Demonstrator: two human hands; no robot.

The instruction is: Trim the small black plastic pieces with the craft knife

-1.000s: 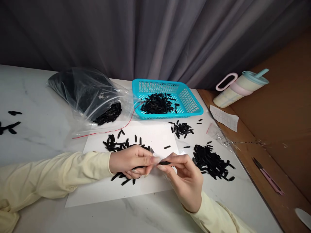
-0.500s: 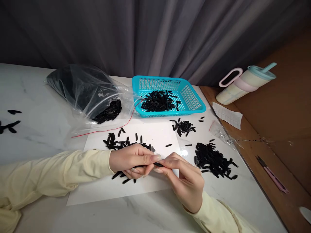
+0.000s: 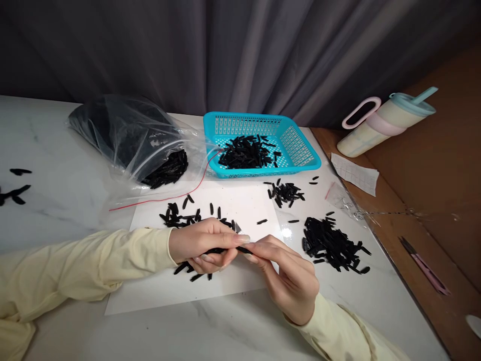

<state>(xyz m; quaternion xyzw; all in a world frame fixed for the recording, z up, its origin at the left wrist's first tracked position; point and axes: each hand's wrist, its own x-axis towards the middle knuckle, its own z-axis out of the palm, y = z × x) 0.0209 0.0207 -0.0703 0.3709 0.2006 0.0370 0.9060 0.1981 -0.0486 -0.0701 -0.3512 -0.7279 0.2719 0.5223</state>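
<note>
My left hand (image 3: 206, 244) is closed, thumb pressed on the fingers. Between it and my right hand (image 3: 289, 271) runs a thin black strip-like piece (image 3: 243, 249), pinched by both. More black material (image 3: 217, 250) shows between the left thumb and the curled fingers; whether it is the same piece I cannot tell. A grey pointed tip (image 3: 236, 227) pokes out behind the left hand, the rest of it hidden. Under the hands lies a white sheet (image 3: 150, 293), with loose black slivers (image 3: 173, 214) scattered on it. Several are partly covered by my left hand.
A blue basket (image 3: 300, 163) holds black slivers. Left of it lies a clear bag (image 3: 124, 135) full of them, with a red strip (image 3: 158, 201). Two piles (image 3: 332, 245) sit to the right. A tumbler (image 3: 383, 125), paper slip (image 3: 355, 173) and pink-handled snips (image 3: 424, 265) are beyond.
The view has shifted slightly. Both hands stay together on the black strip-like piece, whose angle between the fingertips has changed a little.
</note>
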